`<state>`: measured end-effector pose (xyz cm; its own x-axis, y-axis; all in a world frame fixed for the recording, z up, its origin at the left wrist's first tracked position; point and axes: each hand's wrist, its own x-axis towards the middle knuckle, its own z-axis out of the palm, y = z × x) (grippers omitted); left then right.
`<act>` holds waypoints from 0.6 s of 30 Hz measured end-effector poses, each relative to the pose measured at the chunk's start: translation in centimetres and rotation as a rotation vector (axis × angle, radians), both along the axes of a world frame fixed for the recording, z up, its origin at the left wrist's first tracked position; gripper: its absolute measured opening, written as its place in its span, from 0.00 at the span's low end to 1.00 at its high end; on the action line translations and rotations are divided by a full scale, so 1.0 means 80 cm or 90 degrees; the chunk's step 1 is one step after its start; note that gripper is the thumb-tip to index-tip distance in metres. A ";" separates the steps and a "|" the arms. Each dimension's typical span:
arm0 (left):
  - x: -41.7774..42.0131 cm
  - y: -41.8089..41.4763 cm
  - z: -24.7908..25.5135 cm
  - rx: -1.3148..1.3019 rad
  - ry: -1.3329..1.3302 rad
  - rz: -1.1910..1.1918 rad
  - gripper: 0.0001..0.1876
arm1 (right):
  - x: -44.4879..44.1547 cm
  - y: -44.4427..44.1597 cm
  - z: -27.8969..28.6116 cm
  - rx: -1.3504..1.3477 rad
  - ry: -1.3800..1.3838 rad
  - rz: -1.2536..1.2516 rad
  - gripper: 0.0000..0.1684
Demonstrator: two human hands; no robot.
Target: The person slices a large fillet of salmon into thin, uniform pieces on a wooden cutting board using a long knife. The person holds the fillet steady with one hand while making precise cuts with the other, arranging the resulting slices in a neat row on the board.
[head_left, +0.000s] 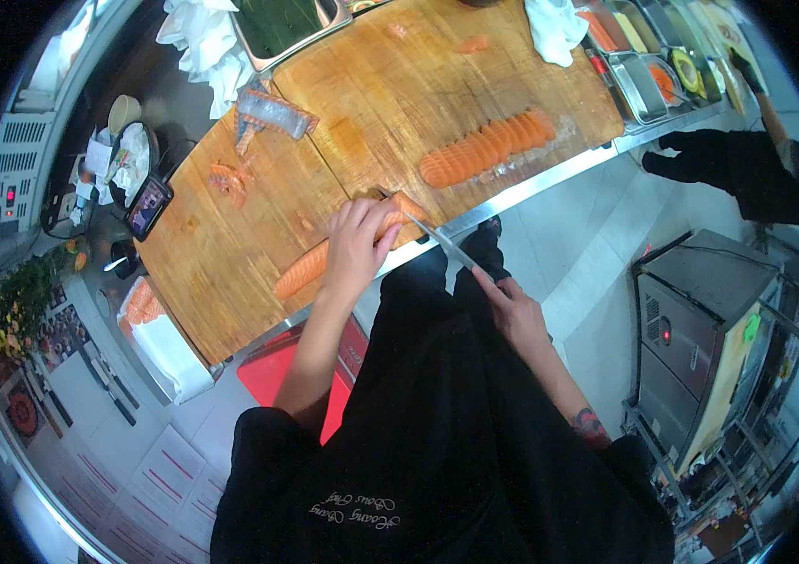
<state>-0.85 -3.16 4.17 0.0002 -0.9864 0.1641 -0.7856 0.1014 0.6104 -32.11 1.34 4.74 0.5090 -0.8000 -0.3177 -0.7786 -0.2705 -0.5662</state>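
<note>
My left hand point(358, 247) lies over a long salmon fillet point(303, 271) at the front edge of a wooden cutting board point(364, 92), with its fingers curled on the fish. My right hand point(520, 316) grips a long slicing knife point(450, 248), index finger stretched forward along it. The knife's tip reaches the fillet's right end, beside my left fingers; whether it has entered the flesh I cannot tell. To the right, a row of overlapping salmon slices point(487, 146) lies on the board.
Salmon skin point(276, 113) and salmon scraps point(230, 182) lie on the board's left half. A metal tray point(293, 32) of green leaves stands behind. Ingredient containers point(639, 88) line the right end. A phone point(148, 206) leans at the left. Another person's dark sleeve point(758, 176) shows at right.
</note>
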 end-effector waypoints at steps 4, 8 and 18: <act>0.009 -0.033 0.017 0.085 0.006 -0.097 0.12 | -0.006 0.004 0.026 0.035 0.046 -0.010 0.50; 0.024 -0.064 0.016 0.148 -0.011 -0.240 0.11 | -0.014 0.005 0.038 0.043 0.033 -0.020 0.49; 0.016 -0.114 -0.007 0.193 0.075 -0.318 0.08 | -0.095 0.027 0.021 0.059 0.036 -0.042 0.43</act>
<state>0.40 -12.29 3.64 -0.4743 -0.8749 -0.0976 -0.6127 0.2485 0.7502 -39.74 3.46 6.38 0.4357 -0.7967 -0.4190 -0.8245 -0.1664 -0.5409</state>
